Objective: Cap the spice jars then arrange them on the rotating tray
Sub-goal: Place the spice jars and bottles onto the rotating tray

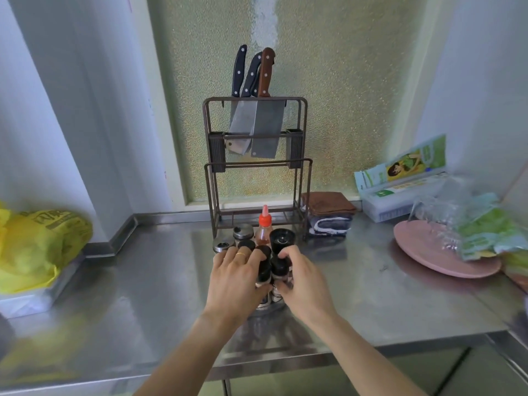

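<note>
Several black-capped spice jars stand clustered on a small round tray (267,307) at the middle of the steel counter; only a sliver of the tray shows under my hands. My left hand (237,277) wraps a black-capped jar (264,267) from the left. A neighbouring black-capped jar (279,268) is gripped from the right by my right hand (304,284), thumb low on its body. Behind them stand a tall black grinder (281,238), an orange-capped sauce bottle (264,228) and two silver-lidded shakers (243,232) (223,244).
A wire knife rack (255,167) with several cleavers stands right behind the jars. Folded cloths (328,214) lie to its right. A pink plate (440,254) under plastic bags sits at the far right. A yellow bag (37,247) on a tray fills the left.
</note>
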`<state>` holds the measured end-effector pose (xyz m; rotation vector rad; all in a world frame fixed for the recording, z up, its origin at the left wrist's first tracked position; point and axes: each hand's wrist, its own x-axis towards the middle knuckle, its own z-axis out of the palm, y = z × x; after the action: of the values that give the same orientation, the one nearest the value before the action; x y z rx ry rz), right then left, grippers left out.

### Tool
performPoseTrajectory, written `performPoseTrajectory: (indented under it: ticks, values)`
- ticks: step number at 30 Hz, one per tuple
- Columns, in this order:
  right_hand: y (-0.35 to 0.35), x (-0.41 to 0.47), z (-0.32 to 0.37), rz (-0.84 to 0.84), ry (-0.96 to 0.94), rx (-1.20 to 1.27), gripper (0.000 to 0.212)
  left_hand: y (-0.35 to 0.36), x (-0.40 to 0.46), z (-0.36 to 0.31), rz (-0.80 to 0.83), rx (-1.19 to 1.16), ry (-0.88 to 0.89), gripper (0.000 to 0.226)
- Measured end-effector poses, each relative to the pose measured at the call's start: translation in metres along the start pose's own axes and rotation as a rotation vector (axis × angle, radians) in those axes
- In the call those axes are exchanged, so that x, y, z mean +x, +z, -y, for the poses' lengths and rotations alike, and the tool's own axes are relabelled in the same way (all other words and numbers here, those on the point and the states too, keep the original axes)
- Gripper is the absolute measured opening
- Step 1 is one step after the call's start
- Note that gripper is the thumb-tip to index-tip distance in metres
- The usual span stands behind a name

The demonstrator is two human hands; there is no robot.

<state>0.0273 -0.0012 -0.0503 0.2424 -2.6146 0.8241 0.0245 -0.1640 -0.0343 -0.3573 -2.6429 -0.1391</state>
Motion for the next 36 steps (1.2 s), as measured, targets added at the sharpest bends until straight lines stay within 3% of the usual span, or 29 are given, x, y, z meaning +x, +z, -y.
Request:
performPoseTrajectory:
  ticks: [3, 5, 9, 12, 15, 17, 19, 21, 28, 32, 36]
  values:
    - [0.001, -0.002, 0.0, -0.016, 0.003, -0.019, 0.055, -0.007, -0.004, 0.001, -0.005, -0.026, 0.004, 0.061]
    - [0.0, -0.007, -0.005, -0.055, 0.027, -0.016, 0.061, -0.014, -0.009, 0.006, -0.096, -0.118, -0.022, 0.065]
    - [0.002, -0.019, -0.025, -0.097, 0.18, 0.012, 0.069, -0.017, -0.025, 0.036, -0.325, -0.416, -0.332, 0.031]
    - [0.009, -0.021, -0.034, 0.086, 0.449, 0.19, 0.081, -0.001, -0.034, 0.056, -0.127, -0.523, -0.656, 0.034]
    - [0.018, -0.018, -0.026, 0.231, 0.65, 0.519, 0.085, 0.016, -0.039, 0.06, 0.173, -0.696, -0.75, 0.05]
    - [0.025, -0.015, -0.022, 0.25, 0.682, 0.615, 0.073, 0.023, -0.041, 0.058, 0.268, -0.853, -0.806, 0.049]
    - [0.03, -0.011, -0.019, 0.255, 0.683, 0.681, 0.052, 0.03, -0.039, 0.057, 0.294, -0.953, -0.812, 0.042]
    - [0.033, -0.009, -0.016, 0.257, 0.695, 0.724, 0.045, 0.033, -0.034, 0.056, 0.305, -1.055, -0.835, 0.044]
    - [0.04, -0.008, -0.019, 0.215, 0.752, 0.826, 0.047, 0.029, -0.028, 0.053, 0.293, -1.093, -0.8, 0.046]
    - [0.041, -0.008, -0.017, 0.174, 0.72, 0.817, 0.043, 0.031, -0.034, 0.056, 0.26, -1.135, -0.79, 0.047]
    - [0.039, -0.011, -0.004, 0.18, 0.66, 0.811, 0.053, 0.031, -0.048, 0.065, 0.211, -1.199, -0.816, 0.048]
